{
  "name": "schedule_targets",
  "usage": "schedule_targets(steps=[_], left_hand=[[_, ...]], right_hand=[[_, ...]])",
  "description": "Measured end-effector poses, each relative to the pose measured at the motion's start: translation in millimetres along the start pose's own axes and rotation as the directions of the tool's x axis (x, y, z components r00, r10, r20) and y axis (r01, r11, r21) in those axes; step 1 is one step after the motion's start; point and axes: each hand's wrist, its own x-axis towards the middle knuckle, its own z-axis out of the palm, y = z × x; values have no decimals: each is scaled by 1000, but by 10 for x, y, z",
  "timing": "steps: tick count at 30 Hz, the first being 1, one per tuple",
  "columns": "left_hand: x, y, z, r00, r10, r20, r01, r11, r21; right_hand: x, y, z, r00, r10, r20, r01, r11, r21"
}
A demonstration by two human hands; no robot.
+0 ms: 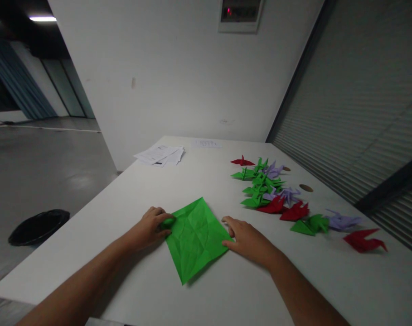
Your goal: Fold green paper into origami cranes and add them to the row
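A square sheet of green origami paper (pixel 196 240), crossed by many creases, lies on the white table with one corner pointing towards me. Its left corner is between the thumb and fingers of my left hand (pixel 154 227). At the right corner, my right hand (pixel 244 237) has its thumb on the paper and its fingers curled by the edge, lightly holding it. The near edge of the sheet lifts a little and casts a shadow.
Several folded paper cranes, green, red (pixel 364 241) and purple (pixel 341 220), lie along the right side of the table (pixel 151 285). Printed sheets (pixel 160 155) rest at the far left. Past the left edge stands a black-lined bin (pixel 39 227). Blinds (pixel 362 113) border the right.
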Motion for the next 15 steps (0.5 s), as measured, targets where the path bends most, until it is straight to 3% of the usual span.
schedule_targets(steps=[5, 9, 12, 15], left_hand=[[21, 40, -50, 1000, 20, -9, -21, 991, -129], [17, 19, -63, 995, -80, -65, 60, 962, -268], [13, -14, -38, 976, -196, -94, 142, 901, -409], [14, -18, -19, 953, -296, -63, 213, 805, -554]], right_hand=[[9, -35, -8, 1000, 18, 2, -18, 1000, 18], [32, -24, -6, 999, 28, -43, -24, 997, 80], [75, 32, 12, 991, 52, -122, -20, 967, 253], [125, 93, 55, 978, 98, -182, 16, 842, 540]])
